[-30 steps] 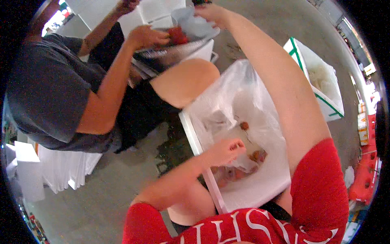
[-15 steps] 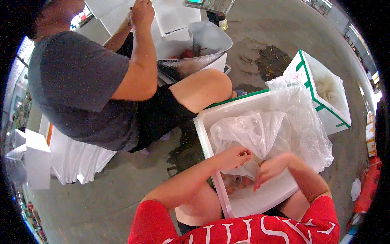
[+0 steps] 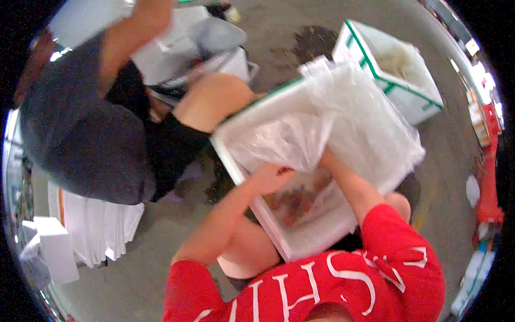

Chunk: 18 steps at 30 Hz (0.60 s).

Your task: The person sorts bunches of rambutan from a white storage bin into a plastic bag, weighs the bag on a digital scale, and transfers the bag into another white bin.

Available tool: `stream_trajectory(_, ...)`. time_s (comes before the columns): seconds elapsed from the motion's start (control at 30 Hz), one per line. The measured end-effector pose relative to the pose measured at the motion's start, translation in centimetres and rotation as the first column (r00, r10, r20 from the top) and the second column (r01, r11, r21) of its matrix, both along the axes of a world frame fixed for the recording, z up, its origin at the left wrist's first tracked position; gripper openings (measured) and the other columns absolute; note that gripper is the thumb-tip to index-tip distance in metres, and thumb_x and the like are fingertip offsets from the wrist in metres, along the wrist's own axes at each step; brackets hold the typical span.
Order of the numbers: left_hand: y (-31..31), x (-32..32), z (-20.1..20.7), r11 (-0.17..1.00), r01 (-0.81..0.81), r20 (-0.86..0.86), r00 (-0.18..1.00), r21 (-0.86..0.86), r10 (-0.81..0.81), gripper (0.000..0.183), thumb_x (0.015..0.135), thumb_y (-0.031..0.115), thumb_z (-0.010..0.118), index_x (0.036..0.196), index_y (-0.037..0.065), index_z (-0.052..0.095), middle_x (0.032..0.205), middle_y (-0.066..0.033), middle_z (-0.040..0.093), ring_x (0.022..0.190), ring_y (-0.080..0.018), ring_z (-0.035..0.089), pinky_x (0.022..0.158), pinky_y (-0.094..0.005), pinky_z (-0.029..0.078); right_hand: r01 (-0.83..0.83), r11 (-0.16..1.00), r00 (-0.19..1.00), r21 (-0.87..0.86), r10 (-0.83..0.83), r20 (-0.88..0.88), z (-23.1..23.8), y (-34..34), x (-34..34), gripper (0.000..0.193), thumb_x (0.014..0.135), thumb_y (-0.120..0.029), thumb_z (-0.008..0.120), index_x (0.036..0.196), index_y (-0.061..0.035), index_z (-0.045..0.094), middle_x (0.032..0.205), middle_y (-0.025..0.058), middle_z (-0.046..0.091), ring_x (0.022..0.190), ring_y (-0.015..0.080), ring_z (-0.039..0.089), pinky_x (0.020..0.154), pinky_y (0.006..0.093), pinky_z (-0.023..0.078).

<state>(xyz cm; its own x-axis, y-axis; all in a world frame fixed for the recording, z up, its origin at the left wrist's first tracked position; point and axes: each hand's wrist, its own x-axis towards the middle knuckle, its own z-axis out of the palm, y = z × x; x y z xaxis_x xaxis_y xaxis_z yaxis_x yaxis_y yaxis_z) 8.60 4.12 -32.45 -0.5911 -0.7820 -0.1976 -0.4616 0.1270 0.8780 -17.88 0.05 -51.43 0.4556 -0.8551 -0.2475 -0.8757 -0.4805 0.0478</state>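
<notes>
A white foam box (image 3: 255,214) stands between my knees, with a clear plastic bag (image 3: 289,134) bunched inside and draped over its far right side. My left hand (image 3: 272,177) is at the bag's near edge, its fingers curled in; motion blur hides whatever they hold. My right hand (image 3: 326,159) reaches down into the box beside the raised plastic, and its fingers are hidden. Reddish-brown contents (image 3: 295,204) lie in the near part of the box, too blurred to name.
A co-worker in a dark shirt (image 3: 80,129) sits close on the left, near a grey-lined container (image 3: 220,37). Another foam box (image 3: 386,80) with green tape stands at the far right. White foam panels (image 3: 99,225) stack at the lower left.
My view has shifted, so the box appears further left and higher. My right hand has moved from the near part of the box deeper in beside the bag. My left hand stays by the plastic.
</notes>
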Motion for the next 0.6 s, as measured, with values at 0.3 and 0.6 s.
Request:
stream_trajectory(0.3, 0.4, -1.1, -0.5, 0.805, 0.493, 0.686, 0.461, 0.33, -0.563, 0.049, 0.075, 0.028, 0.068, 0.121, 0.014, 0.06, 0.117, -0.012, 0.064, 0.108, -0.0297, 0.061, 0.094, -0.0442, 0.044, 0.12, 0.99, 0.969, 0.067, -0.132, 0.21, 0.2, 0.3, -1.4, 0.061, 0.075, -0.013, 0.066, 0.133, -0.0143, 0.049, 0.141, 0.017, 0.037, 0.129, 0.0355, 0.038, 0.104, 0.051, 0.035)
stream_trajectory(0.6, 2.5, -1.7, -1.1, 0.89, 0.429, 0.699, 0.588, 0.157, -0.407, 0.032, 0.07, 0.024, 0.067, 0.099, 0.01, 0.068, 0.103, -0.0078, 0.068, 0.094, -0.0293, 0.065, 0.08, -0.0373, 0.052, -0.284, 0.777, 0.958, 0.562, 0.201, 0.206, 6.4, 8.4, 5.4, 0.066, 0.072, -0.004, 0.065, 0.134, -0.0142, 0.045, 0.13, 0.0153, 0.045, 0.115, 0.0379, 0.05, 0.093, 0.0457, 0.044)
